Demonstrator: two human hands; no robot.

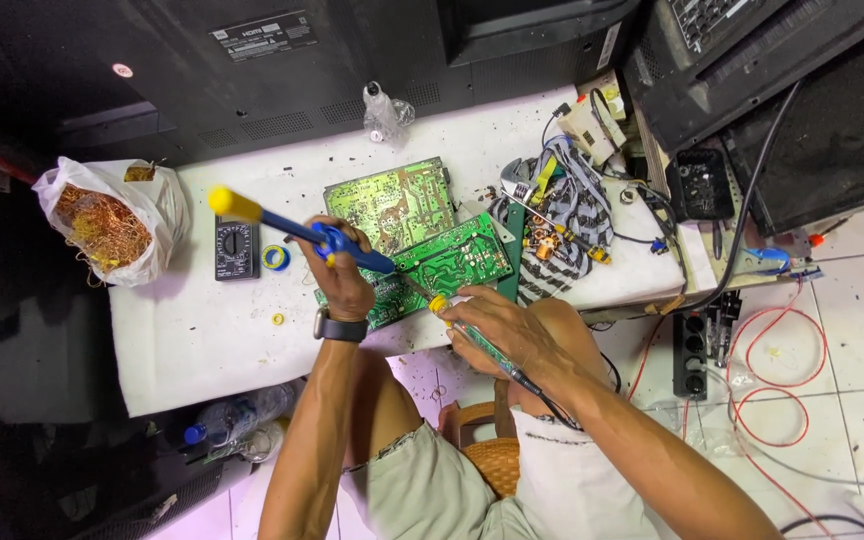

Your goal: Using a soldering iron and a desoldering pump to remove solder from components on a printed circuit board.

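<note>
My left hand [340, 272] grips a blue pump-like tool with a yellow end [287, 226], its tip angled down onto a green circuit board [452, 262] at the near edge of the white table [192, 340]. My right hand [507, 332] holds a green-handled soldering iron [477, 338] with a yellow collar, its tip meeting the same spot on the board. A second green circuit board [392, 203] lies just behind the first. A dark watch sits on my left wrist.
A white bag of copper wire [107, 222] sits at the table's left end, with a black multimeter [236, 249] and a small tape roll [275, 257] beside it. Tangled cables and parts [562, 215] crowd the right. Black television backs surround the table. A power strip [692, 352] and red wire lie on the tiled floor.
</note>
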